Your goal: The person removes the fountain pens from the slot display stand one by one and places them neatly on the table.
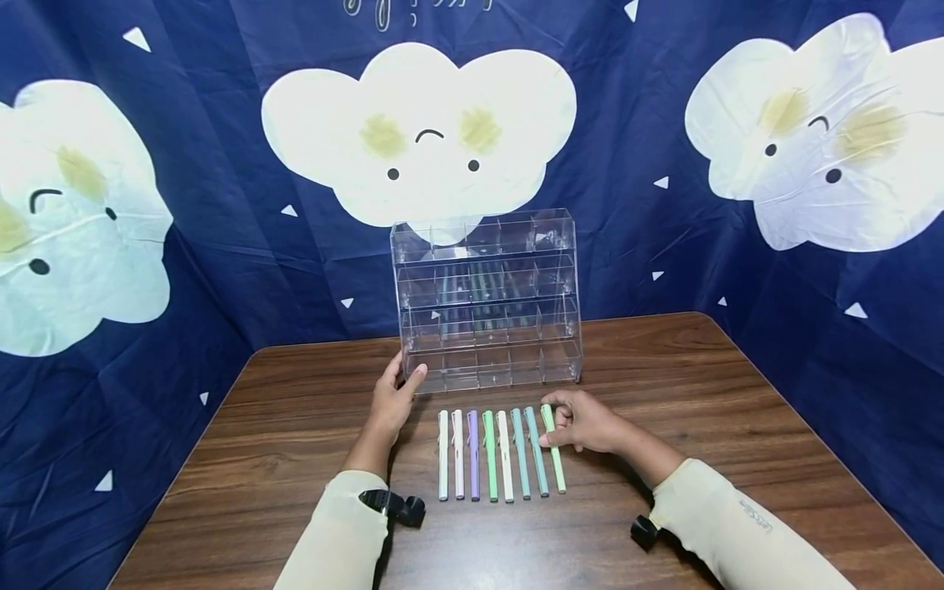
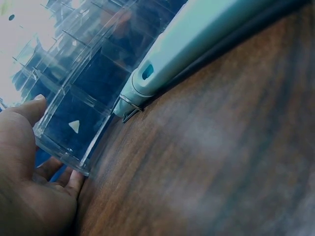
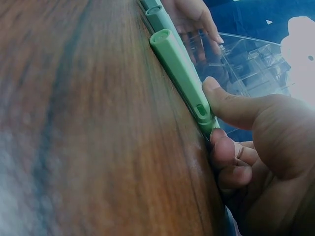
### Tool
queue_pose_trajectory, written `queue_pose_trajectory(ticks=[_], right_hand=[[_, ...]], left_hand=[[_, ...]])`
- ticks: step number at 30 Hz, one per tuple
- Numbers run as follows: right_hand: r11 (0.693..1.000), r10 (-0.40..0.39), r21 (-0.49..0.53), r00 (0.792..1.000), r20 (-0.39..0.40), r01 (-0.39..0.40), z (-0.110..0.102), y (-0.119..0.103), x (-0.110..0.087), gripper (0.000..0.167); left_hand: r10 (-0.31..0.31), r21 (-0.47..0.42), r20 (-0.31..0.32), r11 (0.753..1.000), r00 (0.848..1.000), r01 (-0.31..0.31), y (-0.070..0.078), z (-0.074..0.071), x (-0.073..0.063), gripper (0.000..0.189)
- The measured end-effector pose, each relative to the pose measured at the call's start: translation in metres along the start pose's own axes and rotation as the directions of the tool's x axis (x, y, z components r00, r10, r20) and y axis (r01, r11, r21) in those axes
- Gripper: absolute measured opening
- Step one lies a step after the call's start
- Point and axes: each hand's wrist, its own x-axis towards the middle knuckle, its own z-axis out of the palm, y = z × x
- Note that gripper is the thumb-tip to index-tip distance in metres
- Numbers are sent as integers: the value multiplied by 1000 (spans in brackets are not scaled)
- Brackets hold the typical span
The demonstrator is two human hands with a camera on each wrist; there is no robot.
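Observation:
A clear tiered display rack [image 1: 487, 311] stands on the table, its rows split into small compartments. My left hand [image 1: 393, 403] grips its lower left corner, thumb in front and the other fingers round the side, as the left wrist view shows too. In front of the rack lies a row of capped pens in white, purple, green and teal, among them a purple pen [image 1: 474, 455]. At the row's right end, my right hand [image 1: 586, 421] pinches the clip end of a light green pen [image 3: 179, 73] between thumb and fingers. That pen still lies along the table.
The brown wooden table [image 1: 295, 459] ends at a dark blue curtain [image 1: 627, 270] printed with white clouds. The teal pen [image 1: 537, 455] lies close beside the light green one. A black wrist camera [image 1: 404, 510] is strapped to the left sleeve.

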Motion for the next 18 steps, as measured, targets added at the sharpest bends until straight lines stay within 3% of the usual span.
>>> queue_pose_trajectory(ticks=[10, 18], right_hand=[[1000, -5, 4, 1000, 6, 5, -2, 1, 1, 83], [998, -3, 67, 1000, -3, 3, -3, 2, 0, 87]], left_hand=[[13, -3, -7, 1000, 1000, -13, 0, 0, 0, 73], [6, 25, -15, 1000, 1000, -5, 2, -5, -4, 82]])
